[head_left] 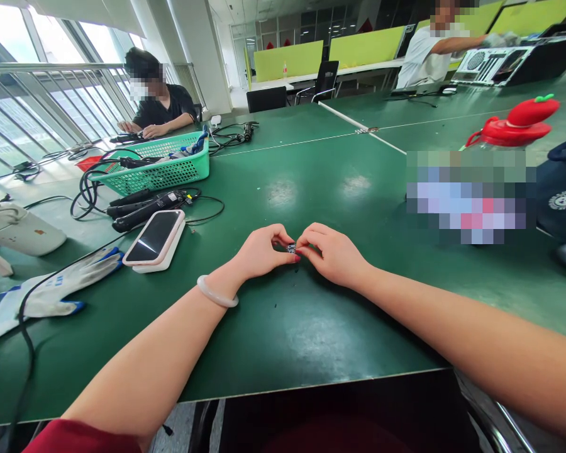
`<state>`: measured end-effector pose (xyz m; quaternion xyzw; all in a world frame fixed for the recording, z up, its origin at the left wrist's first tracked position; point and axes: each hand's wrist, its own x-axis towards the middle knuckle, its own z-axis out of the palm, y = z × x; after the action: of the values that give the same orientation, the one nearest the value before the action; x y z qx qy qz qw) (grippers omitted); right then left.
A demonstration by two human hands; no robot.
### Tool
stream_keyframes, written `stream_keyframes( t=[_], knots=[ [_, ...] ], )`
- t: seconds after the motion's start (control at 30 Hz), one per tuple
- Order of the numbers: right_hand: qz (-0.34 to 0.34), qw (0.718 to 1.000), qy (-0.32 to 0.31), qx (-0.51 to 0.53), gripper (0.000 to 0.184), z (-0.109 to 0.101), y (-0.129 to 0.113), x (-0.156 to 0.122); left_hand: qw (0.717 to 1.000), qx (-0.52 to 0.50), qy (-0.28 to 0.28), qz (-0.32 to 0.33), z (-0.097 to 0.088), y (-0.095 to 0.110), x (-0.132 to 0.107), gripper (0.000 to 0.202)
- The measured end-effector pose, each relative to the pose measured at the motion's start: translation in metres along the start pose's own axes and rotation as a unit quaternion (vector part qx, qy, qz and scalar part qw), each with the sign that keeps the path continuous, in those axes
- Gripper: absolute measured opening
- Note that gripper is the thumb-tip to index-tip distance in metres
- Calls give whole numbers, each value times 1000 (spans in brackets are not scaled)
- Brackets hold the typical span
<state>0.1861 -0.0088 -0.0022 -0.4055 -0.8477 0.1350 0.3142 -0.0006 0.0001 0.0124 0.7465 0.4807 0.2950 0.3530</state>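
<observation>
Just above the green table, my left hand (266,251) pinches a small dark-and-silver piece (291,248) between thumb and forefinger. The fingertips of my right hand (329,255) are closed against the same piece from the other side. Most of it is hidden by the fingers, and its kind is too small to make out. A few tiny dark bits lie on the table under the hands. A pale bangle (217,293) circles my left wrist.
On the left are a phone (155,238) on a white box, a work glove (70,284), black cabled tools (144,207) and a green basket (163,165). A red-lidded bottle (509,132) stands at right. Two people work beyond, one near a computer case (493,65).
</observation>
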Motion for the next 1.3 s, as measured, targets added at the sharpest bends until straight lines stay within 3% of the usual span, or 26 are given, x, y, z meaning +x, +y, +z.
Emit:
stream_keyframes(
  t=[0.1,0.27,0.4,0.5,0.63,0.77,0.97,1.1,1.3],
  knots=[
    [-2,1000,-15,2,15,-2,2,0,998,58,31,-3,-3,-2,0,25],
    [-34,990,-136,-24,9,-3,3,-4,990,130,43,-11,-4,-4,0,18],
    [-55,986,-151,-51,12,-2,1,-5,990,133,41,-6,-4,-4,1,18],
    [-44,990,-127,-53,13,-5,1,-3,992,117,48,-6,-4,-5,1,19],
    [30,998,-48,-14,10,-11,3,0,996,82,45,-14,-3,-6,1,22],
    [75,996,-14,41,9,-15,4,0,999,9,28,-32,-1,-4,2,28],
    [-7,999,42,26,26,-12,3,-2,994,-103,4,-36,1,0,2,33],
    [-3,997,78,27,19,-10,3,-2,993,-112,6,-37,2,1,1,34],
    [-64,991,120,17,13,-8,3,-3,985,-165,0,-42,3,3,1,36]
  ],
)
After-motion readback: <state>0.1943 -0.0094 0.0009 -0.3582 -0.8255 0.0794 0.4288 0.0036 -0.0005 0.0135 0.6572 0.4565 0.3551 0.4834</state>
